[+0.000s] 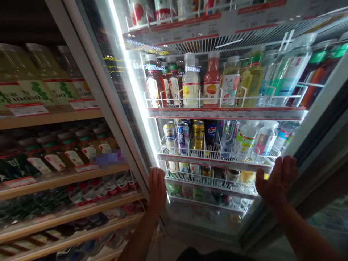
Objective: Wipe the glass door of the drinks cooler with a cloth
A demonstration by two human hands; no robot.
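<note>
My left hand (157,185) is raised at the lower left edge of a lit drinks fridge (223,158), by its bright light strip. Its fingers point up, stretched out and close together, beside the metal frame (122,127). My right hand (276,180) is held up at the fridge's right side near the dark door edge (312,134), fingers extended and thumb apart. Neither hand shows anything in it. Whether they touch the glass I cannot tell. Behind it stand a blue can (183,137), a gold can (198,135) and a pink drink bottle (211,81).
Wire racks with red-edged price strips (225,113) carry several bottles and cans inside the fridge. Reflected lettering shows on the glass. To the left, wooden shelves (62,177) hold rows of bottles (58,156). The floor (174,243) lies dark below.
</note>
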